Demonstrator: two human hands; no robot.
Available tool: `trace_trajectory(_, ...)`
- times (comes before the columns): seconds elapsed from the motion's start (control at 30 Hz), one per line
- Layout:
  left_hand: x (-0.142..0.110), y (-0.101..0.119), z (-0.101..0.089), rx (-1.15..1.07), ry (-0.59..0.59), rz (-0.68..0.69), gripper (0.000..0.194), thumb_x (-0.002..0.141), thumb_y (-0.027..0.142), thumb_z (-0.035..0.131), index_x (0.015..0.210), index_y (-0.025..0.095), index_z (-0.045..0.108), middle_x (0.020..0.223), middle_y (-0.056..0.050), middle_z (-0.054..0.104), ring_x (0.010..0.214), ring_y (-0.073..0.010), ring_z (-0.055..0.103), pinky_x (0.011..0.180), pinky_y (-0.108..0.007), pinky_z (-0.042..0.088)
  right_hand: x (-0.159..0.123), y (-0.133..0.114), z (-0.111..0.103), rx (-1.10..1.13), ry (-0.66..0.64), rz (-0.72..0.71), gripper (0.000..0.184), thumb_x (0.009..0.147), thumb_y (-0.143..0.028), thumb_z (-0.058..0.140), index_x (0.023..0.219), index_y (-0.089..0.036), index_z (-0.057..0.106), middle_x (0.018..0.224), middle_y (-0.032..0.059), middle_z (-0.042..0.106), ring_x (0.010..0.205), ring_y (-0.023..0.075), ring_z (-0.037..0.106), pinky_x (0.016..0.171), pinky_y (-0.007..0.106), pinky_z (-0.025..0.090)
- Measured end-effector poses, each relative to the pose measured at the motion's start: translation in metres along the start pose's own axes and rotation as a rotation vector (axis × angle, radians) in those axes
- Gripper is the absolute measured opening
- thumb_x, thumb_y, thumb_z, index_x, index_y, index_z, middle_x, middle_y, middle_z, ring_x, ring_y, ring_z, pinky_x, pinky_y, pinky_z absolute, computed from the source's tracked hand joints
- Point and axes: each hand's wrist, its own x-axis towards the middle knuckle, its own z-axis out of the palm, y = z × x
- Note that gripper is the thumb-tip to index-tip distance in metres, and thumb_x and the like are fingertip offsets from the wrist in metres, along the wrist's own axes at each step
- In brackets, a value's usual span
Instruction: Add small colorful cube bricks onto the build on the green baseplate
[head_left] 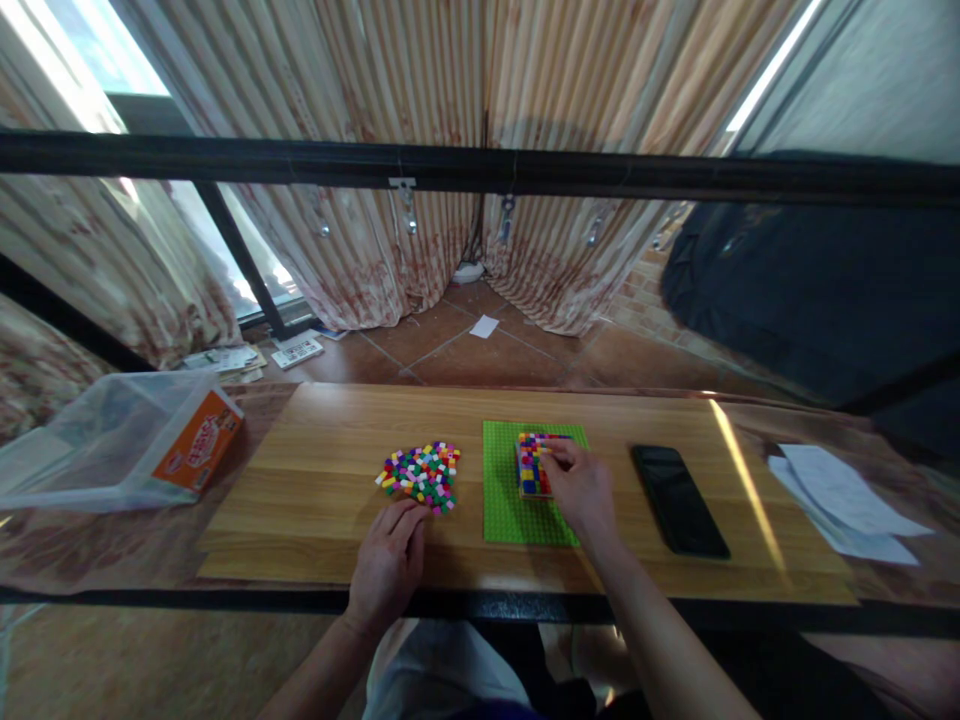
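A green studded baseplate lies on the wooden board, bearing a block of small multicoloured toy bricks. My right hand reaches over the right side of that block, thumb and forefinger pinched together at its top. Whatever sits between those fingertips is too small to make out. To the left of the baseplate, loose coloured bricks lie in a flat pile. At the near edge of the pile rests my left hand, its fingers loosely bent and lying on the board, with no held brick visible.
A black phone lies right of the baseplate, with white papers farther right. On the left, a clear plastic bin with an orange label lies tipped over. A dark rail crosses beyond the table, before the curtains.
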Motion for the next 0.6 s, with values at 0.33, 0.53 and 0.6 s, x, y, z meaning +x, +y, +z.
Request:
trace_trajectory(0.33, -0.0007, -0.0008, -0.0001, -0.004, -0.016, -0.01, 0.019, 0.091, 0.017, 0.049, 0.103, 0.019, 0.063, 0.101, -0.008, 0.065, 0.096, -0.0197, 0.061, 0.087, -0.036, 0.052, 0.0049, 0.004, 0.0053, -0.077, 0.052, -0.009, 0.022, 0.077, -0.027, 0.059, 0.096, -0.021, 0.069, 0.078, 0.0043, 0.074, 0.071, 0.022, 0.069, 0.065, 0.033, 0.049)
trace_trajectory(0.53, 0.0006, -0.0002, 0.0002, -0.005, -0.005, 0.0, 0.019, 0.091, 0.017, 0.049, 0.102, 0.019, 0.063, 0.099, -0.008, 0.066, 0.096, -0.0194, 0.062, 0.087, -0.035, 0.053, 0.0088, 0.0045, 0.0078, -0.113, 0.089, -0.04, 0.023, 0.075, -0.025, 0.06, 0.096, -0.02, 0.067, 0.073, 0.005, 0.073, 0.066, 0.0199, 0.067, 0.06, 0.03, 0.047)
trace_trajectory(0.6, 0.0006, -0.0007, 0.0007, -0.004, -0.002, 0.003, 0.019, 0.091, 0.017, 0.049, 0.102, 0.019, 0.064, 0.099, -0.007, 0.066, 0.096, -0.0192, 0.062, 0.087, -0.035, 0.053, 0.01, 0.0026, 0.0057, -0.125, 0.066, -0.028, 0.024, 0.074, -0.025, 0.06, 0.097, -0.02, 0.067, 0.074, 0.0049, 0.073, 0.068, 0.02, 0.067, 0.063, 0.029, 0.047)
